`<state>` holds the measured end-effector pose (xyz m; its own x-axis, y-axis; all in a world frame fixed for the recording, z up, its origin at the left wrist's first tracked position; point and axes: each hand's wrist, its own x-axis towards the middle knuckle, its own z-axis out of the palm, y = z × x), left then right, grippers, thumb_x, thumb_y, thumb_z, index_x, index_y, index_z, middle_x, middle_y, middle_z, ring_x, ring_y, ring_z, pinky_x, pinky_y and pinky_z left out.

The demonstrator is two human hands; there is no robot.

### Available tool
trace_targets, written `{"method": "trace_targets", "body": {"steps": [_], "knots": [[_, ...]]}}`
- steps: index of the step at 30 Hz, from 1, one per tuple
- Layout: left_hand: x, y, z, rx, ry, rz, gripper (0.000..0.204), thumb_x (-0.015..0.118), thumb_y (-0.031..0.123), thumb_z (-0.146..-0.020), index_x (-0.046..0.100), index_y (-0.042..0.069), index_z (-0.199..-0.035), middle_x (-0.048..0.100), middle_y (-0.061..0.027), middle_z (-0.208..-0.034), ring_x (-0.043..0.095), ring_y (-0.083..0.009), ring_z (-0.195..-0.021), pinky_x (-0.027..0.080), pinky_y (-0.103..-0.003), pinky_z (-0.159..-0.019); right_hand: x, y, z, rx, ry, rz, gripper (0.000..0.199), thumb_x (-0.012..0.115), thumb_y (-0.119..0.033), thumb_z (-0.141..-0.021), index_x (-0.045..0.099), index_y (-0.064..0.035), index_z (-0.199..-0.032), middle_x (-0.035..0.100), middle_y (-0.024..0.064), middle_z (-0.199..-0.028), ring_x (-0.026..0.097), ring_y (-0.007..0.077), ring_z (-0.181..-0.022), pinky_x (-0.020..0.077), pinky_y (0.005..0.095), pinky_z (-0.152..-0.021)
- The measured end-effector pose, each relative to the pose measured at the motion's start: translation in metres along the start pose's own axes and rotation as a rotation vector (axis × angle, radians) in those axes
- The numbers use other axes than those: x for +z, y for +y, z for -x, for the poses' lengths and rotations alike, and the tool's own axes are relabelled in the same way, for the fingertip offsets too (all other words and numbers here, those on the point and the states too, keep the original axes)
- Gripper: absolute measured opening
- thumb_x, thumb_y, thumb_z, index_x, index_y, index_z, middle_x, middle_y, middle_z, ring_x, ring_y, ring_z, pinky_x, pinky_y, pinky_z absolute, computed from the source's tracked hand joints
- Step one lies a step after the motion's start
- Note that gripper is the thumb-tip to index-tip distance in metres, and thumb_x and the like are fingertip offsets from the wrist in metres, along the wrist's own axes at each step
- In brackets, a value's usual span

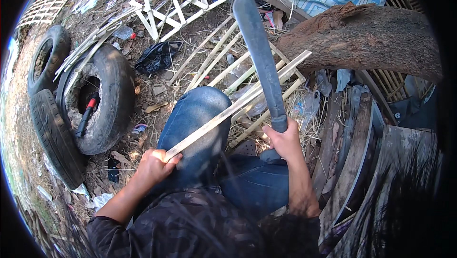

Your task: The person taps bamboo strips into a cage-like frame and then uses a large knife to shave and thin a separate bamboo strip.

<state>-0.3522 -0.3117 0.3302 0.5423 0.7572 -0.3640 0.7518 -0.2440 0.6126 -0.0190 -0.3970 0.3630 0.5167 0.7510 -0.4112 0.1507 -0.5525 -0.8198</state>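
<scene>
My left hand [154, 166] is closed around the near end of a long, pale bamboo strip [209, 127]. The strip slants up to the right across my raised knee in blue jeans [193, 108]. In my right hand [287, 141] is the dark handle of a machete [259, 44], its broad grey blade pointing up and away. The blade crosses in front of the strip's far part; whether they touch, I cannot tell. More bamboo strips [216, 58] lie on the ground beyond my knee.
Three old tyres [112, 98] lie at left, with a red and black tool [88, 115] in one. A slatted bamboo frame [176, 10] is at the back. A thick log [362, 39] and weathered planks [350, 158] flank my right. A black plastic bag [157, 57] and litter dot the ground.
</scene>
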Motion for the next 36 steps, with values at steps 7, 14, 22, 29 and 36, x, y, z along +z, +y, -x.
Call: {"method": "trace_targets", "body": {"steps": [7,14,22,29,36], "knots": [[0.002,-0.009,0.004,-0.074,0.025,-0.047,0.044,0.064,0.042,-0.086,0.066,0.002,-0.067,0.061,-0.0225,-0.064,0.060,-0.0434,-0.065,0.049,-0.048,-0.064,-0.004,-0.008,0.002,0.015,-0.052,0.008,0.015,0.069,-0.008,-0.074,0.060,0.0010,-0.083,0.059,0.0056,-0.064,0.055,0.0140,-0.055,0.0454,0.0315,-0.055],[0.009,-0.010,0.004,0.028,0.041,-0.005,0.046,0.064,0.042,-0.087,0.065,0.001,-0.066,0.060,-0.0223,-0.063,0.059,-0.0435,-0.063,0.048,-0.048,-0.063,-0.003,0.014,0.002,-0.166,-0.001,0.090,0.013,0.066,-0.003,-0.074,0.059,-0.0006,-0.085,0.057,0.0019,-0.062,0.053,0.0100,-0.047,0.0431,0.0279,-0.047],[0.012,-0.012,-0.002,0.053,0.081,0.007,0.054,0.064,0.045,-0.087,0.061,-0.002,-0.060,0.056,-0.0245,-0.058,0.059,-0.0440,-0.059,0.048,-0.046,-0.056,-0.006,0.010,0.006,-0.029,-0.070,-0.038,0.017,0.066,-0.002,-0.073,0.057,0.0008,-0.088,0.055,0.0029,-0.062,0.052,0.0117,-0.044,0.0435,0.0283,-0.043],[0.012,-0.012,-0.002,0.005,0.044,-0.027,0.057,0.065,0.046,-0.086,0.059,-0.003,-0.059,0.056,-0.0248,-0.058,0.058,-0.0440,-0.058,0.048,-0.047,-0.055,-0.011,0.015,0.003,0.127,-0.268,-0.361,0.012,0.062,0.002,-0.075,0.056,0.0012,-0.085,0.057,0.0048,-0.063,0.053,0.0118,-0.044,0.0427,0.0291,-0.041],[0.013,-0.014,-0.006,0.019,0.019,-0.084,0.058,0.065,0.048,-0.085,0.057,-0.003,-0.057,0.056,-0.0250,-0.057,0.059,-0.0442,-0.058,0.048,-0.047,-0.055,0.002,0.016,0.010,0.005,-0.117,0.042,0.017,0.065,-0.004,-0.070,0.057,0.0002,-0.084,0.056,0.0042,-0.062,0.053,0.0122,-0.046,0.0433,0.0291,-0.045]]}}
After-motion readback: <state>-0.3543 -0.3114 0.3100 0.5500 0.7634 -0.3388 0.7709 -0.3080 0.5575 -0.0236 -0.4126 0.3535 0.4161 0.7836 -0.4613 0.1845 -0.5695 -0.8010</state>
